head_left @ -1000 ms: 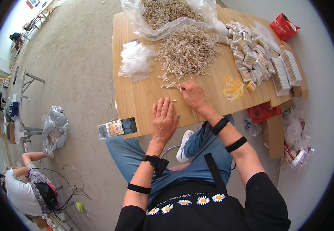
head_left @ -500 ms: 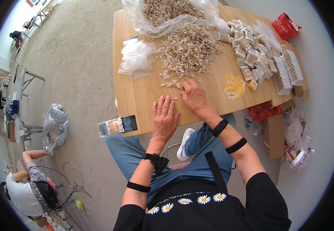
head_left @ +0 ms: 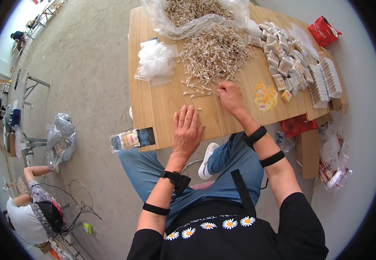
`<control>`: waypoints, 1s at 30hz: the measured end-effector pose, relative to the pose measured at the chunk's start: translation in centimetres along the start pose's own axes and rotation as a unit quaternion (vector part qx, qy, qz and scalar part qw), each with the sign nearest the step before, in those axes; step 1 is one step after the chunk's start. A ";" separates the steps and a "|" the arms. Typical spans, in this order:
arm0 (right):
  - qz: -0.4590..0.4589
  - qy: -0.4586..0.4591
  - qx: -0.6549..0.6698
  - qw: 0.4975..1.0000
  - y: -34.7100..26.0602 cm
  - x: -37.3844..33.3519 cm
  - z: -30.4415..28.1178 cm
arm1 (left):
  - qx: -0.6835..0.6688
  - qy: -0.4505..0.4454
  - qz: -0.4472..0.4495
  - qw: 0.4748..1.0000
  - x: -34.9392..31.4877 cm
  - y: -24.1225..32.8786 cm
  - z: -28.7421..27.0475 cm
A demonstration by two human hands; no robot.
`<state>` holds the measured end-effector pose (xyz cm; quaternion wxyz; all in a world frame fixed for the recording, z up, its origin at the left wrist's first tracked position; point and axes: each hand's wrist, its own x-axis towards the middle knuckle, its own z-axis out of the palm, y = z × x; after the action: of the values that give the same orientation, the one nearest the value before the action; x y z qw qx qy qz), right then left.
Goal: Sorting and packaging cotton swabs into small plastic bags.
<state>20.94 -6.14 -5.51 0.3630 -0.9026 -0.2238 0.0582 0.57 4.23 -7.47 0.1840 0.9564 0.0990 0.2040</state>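
My left hand (head_left: 186, 133) lies flat near the table's front edge, its fingers stretched out and nothing in its grasp. A single cotton swab (head_left: 198, 109) sticks out beside its fingertips. Farther right, my right hand (head_left: 231, 99) is closed, knuckles up, at the front of a big heap of cotton swabs (head_left: 216, 52). Whatever its curled fingers may hold is hidden. Just left of that hand, several loose cotton swabs (head_left: 196, 93) lie roughly side by side on the wood.
A clear plastic bag of swabs (head_left: 196, 13) stands behind the heap. Clear pouches (head_left: 155, 63) lie left; yellow cards (head_left: 266, 97) and packed swab bundles (head_left: 285, 56) lie right. A filled pack (head_left: 129, 140) rests at the front left corner of the table (head_left: 166, 97).
My right hand has moved right and slightly away from me, and its fingers have curled in. The loose swabs it covered now show. My left hand has barely moved.
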 end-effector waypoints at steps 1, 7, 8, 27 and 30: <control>-0.001 0.000 0.000 1.000 -0.2 -0.2 -0.1 | 0.000 0.001 0.000 1.000 0.0 0.0 0.0; -0.114 0.080 -0.105 0.985 -1.3 -2.3 -0.1 | 0.006 -0.005 0.001 1.000 -0.1 0.1 0.1; -0.146 0.062 -0.095 0.983 -1.6 -2.8 0.7 | 0.006 -0.004 0.000 1.000 -0.1 0.2 0.1; -0.178 0.027 -0.068 0.981 -4.0 -2.5 3.5 | -0.007 0.009 -0.001 1.000 -0.1 0.1 -0.1; -0.159 0.018 -0.102 0.982 -4.2 -2.4 3.9 | -0.004 0.006 0.005 1.000 -0.2 0.1 0.0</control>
<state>16.23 -2.09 -5.69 0.2777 -0.8885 -0.3631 -0.0397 0.43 4.06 -7.51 0.1864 0.9549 0.0942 0.2111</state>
